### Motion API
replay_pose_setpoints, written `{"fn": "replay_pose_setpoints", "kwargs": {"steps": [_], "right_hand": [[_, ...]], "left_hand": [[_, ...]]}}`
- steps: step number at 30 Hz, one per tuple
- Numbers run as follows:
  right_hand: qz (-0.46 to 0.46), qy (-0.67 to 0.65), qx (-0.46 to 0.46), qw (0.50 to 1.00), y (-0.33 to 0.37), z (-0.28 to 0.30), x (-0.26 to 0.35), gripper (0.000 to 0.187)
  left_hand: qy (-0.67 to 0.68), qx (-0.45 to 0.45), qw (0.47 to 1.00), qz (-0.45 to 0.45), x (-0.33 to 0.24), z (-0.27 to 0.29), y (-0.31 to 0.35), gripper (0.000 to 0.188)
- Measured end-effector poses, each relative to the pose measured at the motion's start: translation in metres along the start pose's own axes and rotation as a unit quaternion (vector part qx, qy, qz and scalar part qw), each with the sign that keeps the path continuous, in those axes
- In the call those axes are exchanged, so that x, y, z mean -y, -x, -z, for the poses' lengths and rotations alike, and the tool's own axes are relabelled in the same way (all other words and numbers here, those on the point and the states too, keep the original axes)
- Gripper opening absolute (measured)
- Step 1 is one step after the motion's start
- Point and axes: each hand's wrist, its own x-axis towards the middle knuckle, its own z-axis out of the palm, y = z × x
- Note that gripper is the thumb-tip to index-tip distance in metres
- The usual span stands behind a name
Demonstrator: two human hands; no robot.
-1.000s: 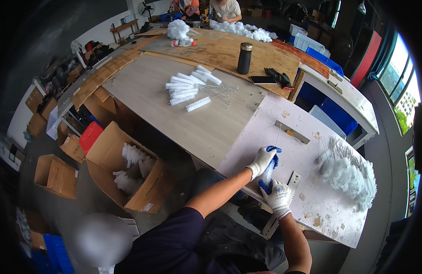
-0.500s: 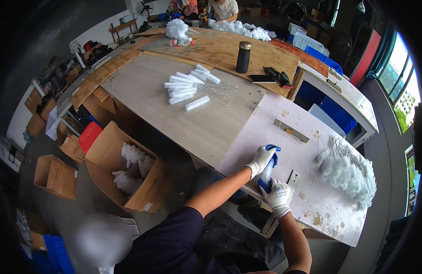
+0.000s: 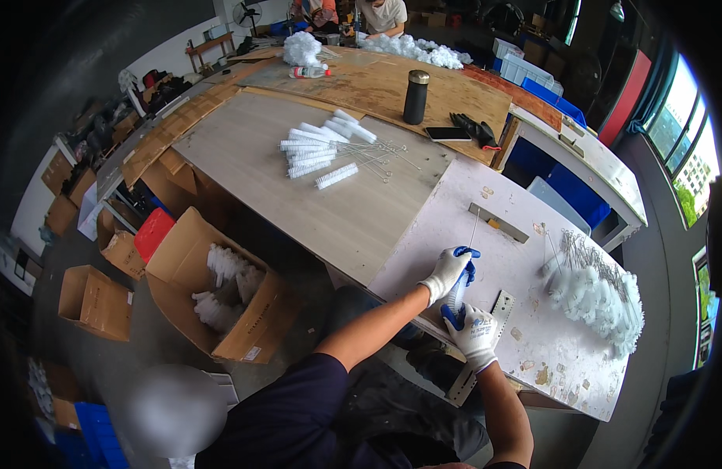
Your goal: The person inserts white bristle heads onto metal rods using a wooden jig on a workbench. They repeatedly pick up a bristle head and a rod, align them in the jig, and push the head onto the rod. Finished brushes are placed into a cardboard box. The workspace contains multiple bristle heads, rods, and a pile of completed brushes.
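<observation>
Wire-handled brush (image 3: 455,297) lies between the person's two gloved hands, over the near edge of the pale, worn table (image 3: 548,344), its thin wire stem (image 3: 475,231) running away toward a flat metal bar (image 3: 515,233). The left hand (image 3: 447,273) is closed around the upper part of the bristles, near where the stem comes out; the right hand (image 3: 474,336) grips the lower end, thumb and fingers pinching it. The fingers hide much of the brush, and whether the stem's far end touches the bar or merely passes over it cannot be told.

Good handling here probably rests on keeping the stem straight and in line with both grips, since thin wire would likely bend if one hand pulled sideways. The left hand is best kept snug rather than crushing, so the bristles are not flattened, while the right steadies the tail end. Wrists should stay clear of the perforated metal strip (image 3: 504,303) just beside the right hand. The heap of brushes (image 3: 595,309) to the right lies with stems tangled, so elbow room on that side seems worth guarding.
</observation>
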Motion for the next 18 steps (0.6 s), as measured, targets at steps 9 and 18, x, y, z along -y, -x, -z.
{"fn": "replay_pose_setpoints", "kwargs": {"steps": [9, 18], "right_hand": [[0.0, 0.006, 0.004, 1.0, 0.0, 0.005, 0.003, 0.04], [-0.009, -0.004, 0.01, 1.0, -0.001, 0.01, 0.006, 0.04]], "left_hand": [[0.002, -0.002, 1.0, 0.004, -0.001, 0.0, 0.0, 0.024], [0.0, -0.002, 1.0, 0.003, -0.002, -0.001, 0.002, 0.024]]}}
